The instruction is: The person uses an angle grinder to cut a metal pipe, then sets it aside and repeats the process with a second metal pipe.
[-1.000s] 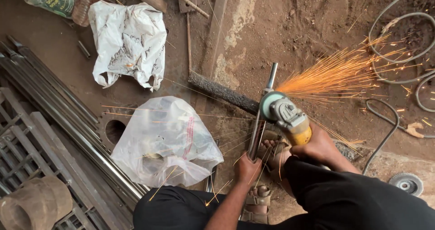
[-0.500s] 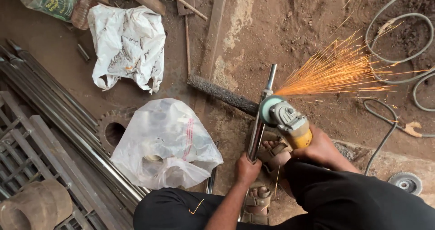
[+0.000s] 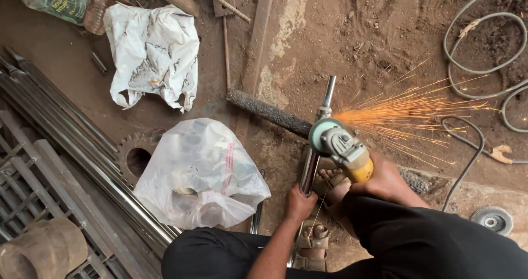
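My right hand (image 3: 385, 181) grips a yellow-bodied angle grinder (image 3: 341, 145) with a teal guard. Its disc touches a shiny steel pipe (image 3: 324, 104) and orange sparks (image 3: 407, 114) fly off to the right. My left hand (image 3: 300, 203) is closed around the same pipe just below the cut, holding it against the ground. The pipe lies across a rough dark bar (image 3: 267, 112). A sandalled foot (image 3: 329, 181) rests beside the pipe, between my two hands.
A clear plastic bag (image 3: 201, 174) and a white bag (image 3: 154, 53) lie to the left. Steel tubes (image 3: 71, 141) and a metal grille (image 3: 27, 185) fill the left edge. Grey cables (image 3: 484, 70) loop at right; a spare disc (image 3: 493, 219) lies lower right.
The view has shifted slightly. The spark stream has dropped lower and spread flatter toward the right. Both hands keep their grips.
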